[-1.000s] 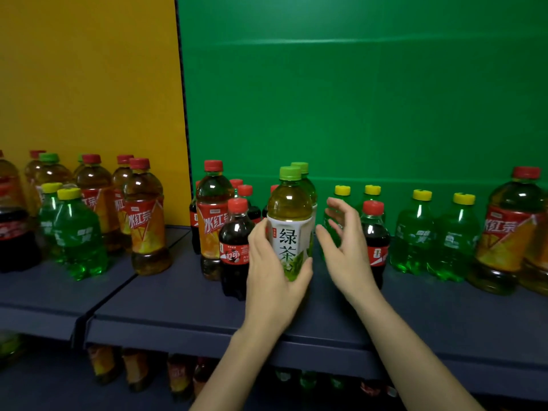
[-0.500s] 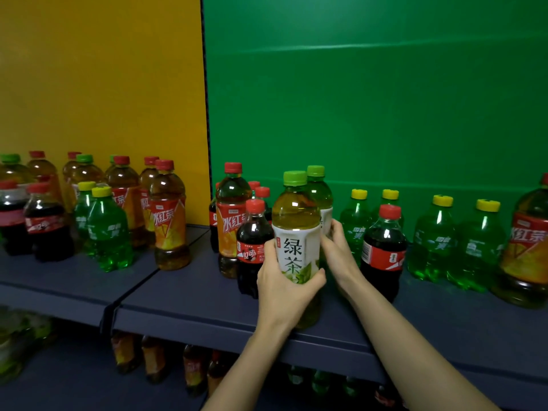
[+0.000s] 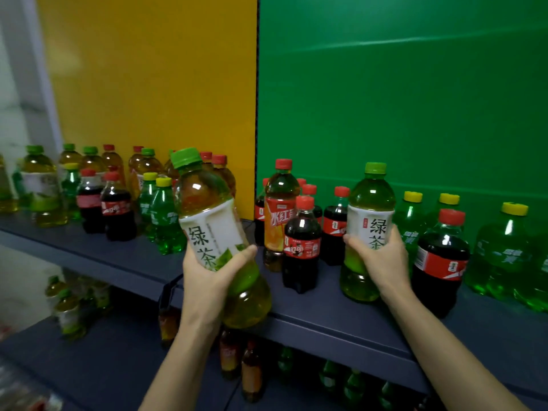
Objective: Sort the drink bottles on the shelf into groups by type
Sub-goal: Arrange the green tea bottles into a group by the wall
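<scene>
Green tea bottles: two in hand. The left hand (image 3: 213,274) wraps fingers and thumb round the white label of the first green tea bottle (image 3: 207,209). It is lifted clear of the shelf (image 3: 320,305) and tilted, with its cap leaning left and its base hanging out past the shelf's front edge. The right hand (image 3: 382,259) grips the second green tea bottle (image 3: 370,203) at its label. This one is upright, and we cannot tell whether its base rests on the shelf or sits just above it.

Edges and room: the tilted bottle hangs over the seam (image 3: 172,287) where two shelf sections meet, below the line between the yellow panel (image 3: 148,84) and the green panel (image 3: 400,84). A bare strip of shelf runs in front of the bottles. A narrow gap separates the tilted bottle from the red-labelled tea bottle (image 3: 280,215). The upright bottle is hemmed in: a front cola bottle (image 3: 302,247) stands near its left, and a right cola bottle (image 3: 441,262) stands just beside the right hand.

Contents: both held bottles carry yellow-green liquid under green caps. The red-labelled tea is amber and the colas are dark. Yellow-capped green soda bottles (image 3: 504,250) stand at the far right. The left section is mixed: a cola pair (image 3: 117,209), green sodas (image 3: 166,218), and teas behind them. The lower shelf (image 3: 118,351) holds more bottles, which are too dim for us to sort by eye.
</scene>
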### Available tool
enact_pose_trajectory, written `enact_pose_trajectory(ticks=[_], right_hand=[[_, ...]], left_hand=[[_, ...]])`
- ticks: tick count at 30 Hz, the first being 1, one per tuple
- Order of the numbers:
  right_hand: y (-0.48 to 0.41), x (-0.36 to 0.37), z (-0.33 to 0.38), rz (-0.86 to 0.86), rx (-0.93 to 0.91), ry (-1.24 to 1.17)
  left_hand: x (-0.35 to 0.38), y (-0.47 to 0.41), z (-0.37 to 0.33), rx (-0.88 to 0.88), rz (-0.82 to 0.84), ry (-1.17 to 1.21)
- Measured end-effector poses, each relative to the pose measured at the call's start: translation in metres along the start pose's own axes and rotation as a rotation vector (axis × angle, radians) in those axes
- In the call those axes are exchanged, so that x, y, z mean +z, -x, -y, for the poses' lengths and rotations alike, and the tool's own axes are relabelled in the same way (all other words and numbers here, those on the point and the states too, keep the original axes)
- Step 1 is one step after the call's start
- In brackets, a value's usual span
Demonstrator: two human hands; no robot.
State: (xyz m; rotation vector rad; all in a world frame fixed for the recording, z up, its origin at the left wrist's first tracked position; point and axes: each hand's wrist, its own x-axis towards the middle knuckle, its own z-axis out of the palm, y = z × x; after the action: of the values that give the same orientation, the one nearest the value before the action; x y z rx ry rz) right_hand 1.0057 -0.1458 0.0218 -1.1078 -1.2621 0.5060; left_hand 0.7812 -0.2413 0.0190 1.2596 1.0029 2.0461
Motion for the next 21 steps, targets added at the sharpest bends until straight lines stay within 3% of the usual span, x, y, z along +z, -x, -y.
enact_pose_trajectory(ticks=[10, 21], right_hand=[[0.047, 0.025, 0.078, 0.183, -0.070, -0.264], [0.128, 0.209, 0.119, 0.395, 0.015, -0.401]], left_hand=[[-0.111, -0.029, -0.006, -0.022, -0.171, -0.063], [-0.287, -0.060, -0.044, 0.017, -0.208, -0.229]])
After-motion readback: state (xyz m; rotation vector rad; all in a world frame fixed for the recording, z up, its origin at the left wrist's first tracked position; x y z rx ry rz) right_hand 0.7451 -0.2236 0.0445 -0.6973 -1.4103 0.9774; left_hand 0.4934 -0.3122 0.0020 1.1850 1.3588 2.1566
